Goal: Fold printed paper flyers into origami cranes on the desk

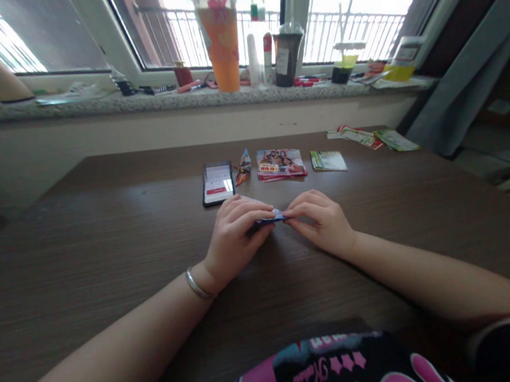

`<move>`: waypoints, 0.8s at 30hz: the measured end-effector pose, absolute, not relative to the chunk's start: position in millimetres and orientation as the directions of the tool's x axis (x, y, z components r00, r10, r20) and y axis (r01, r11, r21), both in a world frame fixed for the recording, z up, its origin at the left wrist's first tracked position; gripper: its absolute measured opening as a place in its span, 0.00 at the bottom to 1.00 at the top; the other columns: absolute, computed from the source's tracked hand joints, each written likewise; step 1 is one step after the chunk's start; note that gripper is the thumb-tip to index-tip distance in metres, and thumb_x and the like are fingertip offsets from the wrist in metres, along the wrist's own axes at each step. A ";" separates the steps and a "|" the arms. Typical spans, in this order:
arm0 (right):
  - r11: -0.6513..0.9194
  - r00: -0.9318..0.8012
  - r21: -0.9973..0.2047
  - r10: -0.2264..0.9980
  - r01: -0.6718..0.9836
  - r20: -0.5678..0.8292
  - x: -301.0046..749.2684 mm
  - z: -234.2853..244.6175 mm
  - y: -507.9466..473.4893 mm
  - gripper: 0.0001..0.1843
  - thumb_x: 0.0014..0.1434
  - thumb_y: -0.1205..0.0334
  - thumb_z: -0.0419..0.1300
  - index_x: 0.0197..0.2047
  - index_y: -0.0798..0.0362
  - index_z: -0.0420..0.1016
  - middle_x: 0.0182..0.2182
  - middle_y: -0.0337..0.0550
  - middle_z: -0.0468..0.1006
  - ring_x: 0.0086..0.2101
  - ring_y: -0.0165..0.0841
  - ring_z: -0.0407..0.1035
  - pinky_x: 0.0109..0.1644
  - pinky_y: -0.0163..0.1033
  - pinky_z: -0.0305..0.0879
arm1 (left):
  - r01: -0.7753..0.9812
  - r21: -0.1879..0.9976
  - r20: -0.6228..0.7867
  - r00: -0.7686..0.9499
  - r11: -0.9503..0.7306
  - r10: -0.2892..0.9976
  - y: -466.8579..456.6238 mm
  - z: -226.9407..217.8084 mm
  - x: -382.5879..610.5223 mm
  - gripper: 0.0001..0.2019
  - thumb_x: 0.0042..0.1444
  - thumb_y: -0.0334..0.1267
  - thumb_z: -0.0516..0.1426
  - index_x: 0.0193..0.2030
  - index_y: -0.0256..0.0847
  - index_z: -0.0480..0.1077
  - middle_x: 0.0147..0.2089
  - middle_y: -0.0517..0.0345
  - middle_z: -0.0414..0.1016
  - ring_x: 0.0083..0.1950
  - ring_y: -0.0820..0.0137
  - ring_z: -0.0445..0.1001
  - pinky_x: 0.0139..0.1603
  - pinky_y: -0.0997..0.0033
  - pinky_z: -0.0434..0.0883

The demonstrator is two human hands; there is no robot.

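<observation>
My left hand (233, 238) and my right hand (320, 220) meet at the middle of the brown table (104, 247), both pinched on a small folded piece of printed paper (273, 216) that lies low over the tabletop. Only a blue edge of the paper shows between the fingertips; the rest is hidden under my fingers. A silver bangle (198, 285) sits on my left wrist. Just beyond my hands lie a phone (217, 184) with its screen lit and a small folded paper shape (243, 167).
A stack of printed leaflets (280, 164) and more leaflets (328, 161) lie further back on the table, with others (355, 136) at the far right edge. The window sill (86, 106) holds an orange cup (221, 40), a dark drink cup (287, 54), bottles and small items.
</observation>
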State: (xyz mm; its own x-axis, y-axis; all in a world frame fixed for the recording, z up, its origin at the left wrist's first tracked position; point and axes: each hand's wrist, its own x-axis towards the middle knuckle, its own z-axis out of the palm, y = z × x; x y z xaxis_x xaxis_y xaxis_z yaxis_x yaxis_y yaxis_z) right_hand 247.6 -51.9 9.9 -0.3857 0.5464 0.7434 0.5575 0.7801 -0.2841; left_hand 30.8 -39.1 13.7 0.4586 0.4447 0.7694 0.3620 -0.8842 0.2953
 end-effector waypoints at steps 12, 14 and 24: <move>0.817 -0.388 -0.285 0.507 0.501 0.770 249.4 10.4 -51.6 0.02 0.59 0.63 0.62 0.37 0.48 0.75 0.34 0.41 0.79 0.36 0.33 0.71 0.44 0.43 0.67 | 0.357 0.277 0.801 0.426 -0.892 0.420 -36.1 10.7 30.6 0.04 0.57 0.35 0.61 0.39 0.43 0.73 0.40 0.57 0.79 0.42 0.68 0.75 0.50 0.59 0.68; 0.809 -0.388 -0.292 0.519 0.510 0.762 249.9 9.8 -51.6 0.02 0.59 0.63 0.62 0.37 0.48 0.75 0.34 0.41 0.78 0.36 0.33 0.71 0.44 0.43 0.67 | 0.365 0.272 0.798 0.432 -0.890 0.421 -35.9 10.7 30.6 0.03 0.57 0.36 0.61 0.39 0.43 0.73 0.40 0.57 0.79 0.42 0.68 0.75 0.51 0.58 0.68; 0.804 -0.391 -0.279 0.519 0.526 0.760 249.9 10.3 -51.2 0.01 0.58 0.64 0.62 0.36 0.48 0.75 0.33 0.40 0.78 0.36 0.33 0.70 0.43 0.42 0.67 | 0.364 0.267 0.799 0.435 -0.892 0.416 -36.0 10.7 31.1 0.04 0.56 0.34 0.61 0.39 0.43 0.73 0.39 0.58 0.79 0.41 0.68 0.75 0.51 0.58 0.68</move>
